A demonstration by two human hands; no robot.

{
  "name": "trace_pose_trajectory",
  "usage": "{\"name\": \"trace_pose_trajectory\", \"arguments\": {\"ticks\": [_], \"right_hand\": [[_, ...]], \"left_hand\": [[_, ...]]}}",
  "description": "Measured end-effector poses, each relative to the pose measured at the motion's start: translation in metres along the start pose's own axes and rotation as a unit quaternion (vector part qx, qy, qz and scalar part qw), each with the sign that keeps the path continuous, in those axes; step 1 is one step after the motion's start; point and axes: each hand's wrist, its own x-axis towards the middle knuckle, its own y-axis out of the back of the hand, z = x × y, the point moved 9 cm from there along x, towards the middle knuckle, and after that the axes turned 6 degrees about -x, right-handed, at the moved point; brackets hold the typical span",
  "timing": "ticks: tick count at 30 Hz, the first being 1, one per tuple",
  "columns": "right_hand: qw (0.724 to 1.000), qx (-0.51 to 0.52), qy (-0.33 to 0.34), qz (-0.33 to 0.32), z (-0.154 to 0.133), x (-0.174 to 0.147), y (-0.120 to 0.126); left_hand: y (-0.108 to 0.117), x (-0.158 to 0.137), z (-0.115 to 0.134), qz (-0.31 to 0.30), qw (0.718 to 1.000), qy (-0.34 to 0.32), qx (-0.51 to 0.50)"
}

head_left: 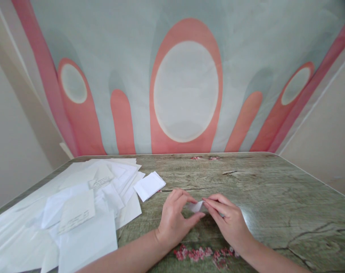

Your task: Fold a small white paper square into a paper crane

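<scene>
While both hands met just beyond the blossom print (193,253), a small white paper (197,206) sat between their fingertips, on the far side of that print. The right hand (228,220), beyond the print's right end, pinched one end of the paper narrowly between thumb and fingers. The left hand (175,214), beyond its left end, curved around the other side with thumb and fingers apart; whether they pressed on the paper, I could not tell.

The likeliest trouble was a skewed or crumpled edge, caused by the right pinch pulling harder than the left side steadied. A loose left grip could also have let the piece swing or slip down toward the print.

The paper's visible part ran roughly left to right, in line with the print, its narrow tip pointing right and slightly upward into the right fingers. Since fingers hid its ends, its full long axis was uncertain. Farther beyond the print, to its left, lay a folded white packet (149,186).
</scene>
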Motion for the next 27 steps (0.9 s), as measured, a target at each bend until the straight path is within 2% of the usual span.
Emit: {"name": "trace_pose_trajectory", "arguments": {"ticks": [5,10,18,27], "right_hand": [[0.997,0.039,-0.07,-0.015,0.02,0.005,0.001],[0.983,0.108,-0.131,-0.063,0.035,0.005,-0.009],[0.984,0.11,-0.1,-0.096,0.013,0.004,-0.014],[0.976,0.149,-0.091,-0.128,0.007,0.0,-0.019]], "left_hand": [[-0.008,0.0,0.005,-0.046,0.998,-0.013,-0.037],[-0.004,-0.001,-0.01,-0.009,0.999,0.013,-0.047],[0.001,0.0,-0.01,0.015,0.999,0.001,-0.044],[0.01,-0.002,0.001,0.054,0.997,-0.042,-0.033]]}}
